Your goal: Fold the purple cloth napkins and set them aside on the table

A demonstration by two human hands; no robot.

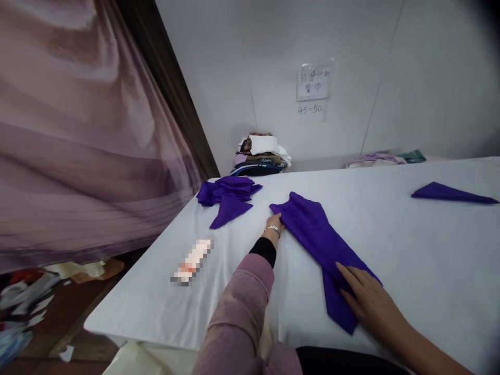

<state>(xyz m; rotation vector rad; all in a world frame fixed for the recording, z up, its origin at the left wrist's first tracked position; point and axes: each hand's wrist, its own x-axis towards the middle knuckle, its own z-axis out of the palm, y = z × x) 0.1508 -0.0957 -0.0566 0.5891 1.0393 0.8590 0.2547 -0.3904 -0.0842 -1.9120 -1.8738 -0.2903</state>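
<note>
Closest in, just to the near left of the right fingers: a tail of the purple cloth (pixel 312 229), poking out from under the upper layer. Pressing over that end with the right hand (pixel 363 291), fingers outstretched and unclosed, palm down, probably to pin it against sliding on the white surface (pixel 133 302). Well left of the right fingers, past the left sleeve (pixel 238 302): a pixelated object (pixel 193 260), impossible to identify.

Up now to the left hand (pixel 274 223), at the far left corner of the cloth: closed on the edge there, judging by the thumb, other fingertips hidden. Holding both ends, most likely for a flat spread, slantwise between left and right fingers.

Beyond the left fingers, off to their left: a crumpled purple heap (pixel 234 188), one pointed flap toward the near side, perhaps parked there for elbow room. Beyond the right fingers, far to their right: a slim folded purple piece (pixel 449 194), maybe set apart to avoid mixing with the loose heap. Deepest, straight past the left fingers at the back edge: a stack of fabrics (pixel 261 156), neatly out of reach.
</note>
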